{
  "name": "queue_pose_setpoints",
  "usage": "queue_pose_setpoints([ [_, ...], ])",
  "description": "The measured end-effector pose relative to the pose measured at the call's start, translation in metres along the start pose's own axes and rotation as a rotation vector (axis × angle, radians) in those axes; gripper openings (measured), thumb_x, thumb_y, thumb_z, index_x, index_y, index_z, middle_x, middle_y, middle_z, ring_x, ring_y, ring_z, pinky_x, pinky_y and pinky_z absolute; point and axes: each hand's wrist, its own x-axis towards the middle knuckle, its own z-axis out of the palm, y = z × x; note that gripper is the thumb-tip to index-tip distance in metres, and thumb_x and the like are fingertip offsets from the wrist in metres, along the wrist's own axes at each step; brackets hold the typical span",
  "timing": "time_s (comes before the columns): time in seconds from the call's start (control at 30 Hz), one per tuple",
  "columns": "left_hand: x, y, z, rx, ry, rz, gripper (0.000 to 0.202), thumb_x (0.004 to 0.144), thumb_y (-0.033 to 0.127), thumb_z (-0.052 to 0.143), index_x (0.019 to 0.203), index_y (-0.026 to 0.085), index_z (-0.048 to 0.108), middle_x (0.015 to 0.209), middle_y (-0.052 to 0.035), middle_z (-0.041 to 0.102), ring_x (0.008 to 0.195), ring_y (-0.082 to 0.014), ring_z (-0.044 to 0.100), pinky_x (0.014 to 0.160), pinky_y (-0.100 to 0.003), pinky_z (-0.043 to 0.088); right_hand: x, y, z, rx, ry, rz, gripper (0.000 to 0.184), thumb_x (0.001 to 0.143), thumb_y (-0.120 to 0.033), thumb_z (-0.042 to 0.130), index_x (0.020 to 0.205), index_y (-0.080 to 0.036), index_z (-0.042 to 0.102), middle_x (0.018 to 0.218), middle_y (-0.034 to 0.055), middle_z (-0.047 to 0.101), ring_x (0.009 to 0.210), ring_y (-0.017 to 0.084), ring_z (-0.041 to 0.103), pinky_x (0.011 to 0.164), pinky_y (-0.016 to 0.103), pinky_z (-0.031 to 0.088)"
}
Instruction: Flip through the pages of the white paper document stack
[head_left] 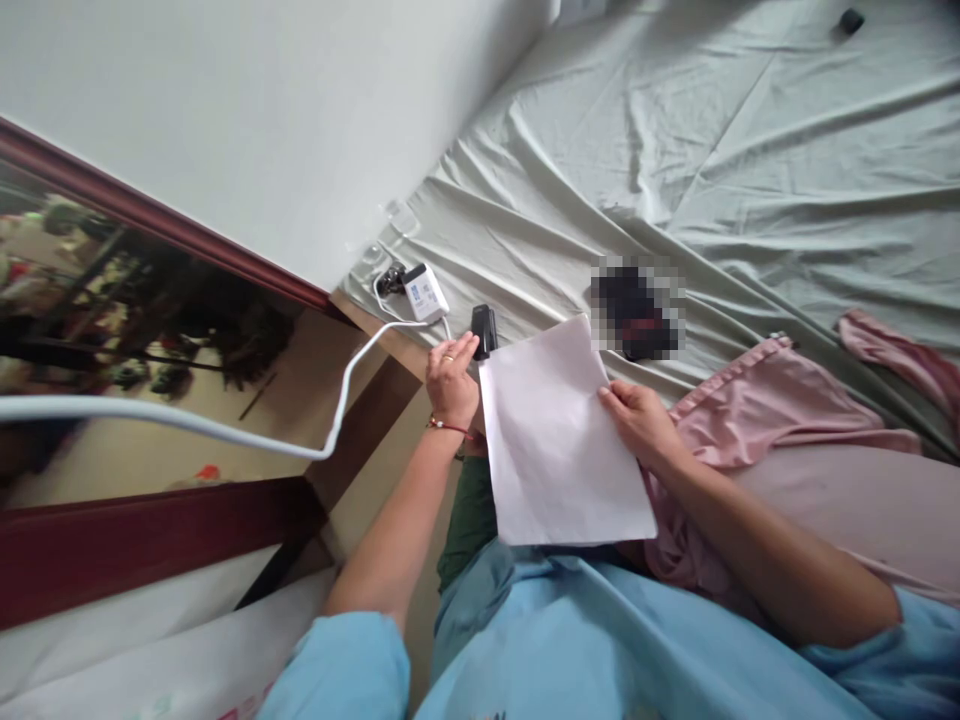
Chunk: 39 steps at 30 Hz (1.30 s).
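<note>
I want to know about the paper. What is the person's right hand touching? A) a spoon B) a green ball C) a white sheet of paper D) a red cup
C: the right hand rests its fingers on the edge of the white sheet of paper, while the left hand reaches toward a small black object on the bed.

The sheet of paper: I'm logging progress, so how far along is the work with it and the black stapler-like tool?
Done: the sheet of paper is on the lap, pinned near its edge by the right hand. In hand: the left hand touches the small black tool at the sheet's top corner. Left: the tool is not yet closed on the paper; no staple is visible.
</note>
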Motion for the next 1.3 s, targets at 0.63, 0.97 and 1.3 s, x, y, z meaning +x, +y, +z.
queue_pose_setpoints([
  [0.63,-0.018,-0.004,-0.003,-0.149,-0.047,-0.135,0.062,0.085,0.005,0.041,0.144,0.014,0.059,0.148,-0.012,0.058,0.142,-0.0235,0.049,0.121,-0.04,0.036,-0.008,-0.008,0.002,0.068,-0.129,0.052,0.039,0.086,-0.06,0.054,0.075,-0.022,0.051,0.062,-0.0017,0.052,0.053,0.013,0.045,0.048,0.025,0.031],
  [0.97,-0.08,0.03,-0.044,-1.139,0.025,-0.862,0.058,0.093,0.067,0.051,0.113,0.017,0.071,0.113,-0.0143,0.075,0.113,-0.03,0.069,0.101,-0.044,0.055,-0.017,-0.022,0.001,0.248,-0.187,0.047,0.042,0.086,-0.063,0.06,0.088,-0.021,0.059,0.069,-0.0009,0.056,0.054,0.012,0.047,0.048,0.024,0.036],
  [1.3,-0.091,0.069,-0.021,-1.469,-0.105,-1.018,0.059,0.073,0.052,0.082,0.119,0.018,0.069,0.124,-0.0127,0.072,0.122,-0.0346,0.066,0.104,-0.046,0.055,-0.006,-0.013,-0.005,0.151,-0.023,-0.057,0.037,0.09,-0.06,0.054,0.083,-0.023,0.053,0.072,-0.0003,0.055,0.06,0.014,0.045,0.053,0.025,0.037],
])
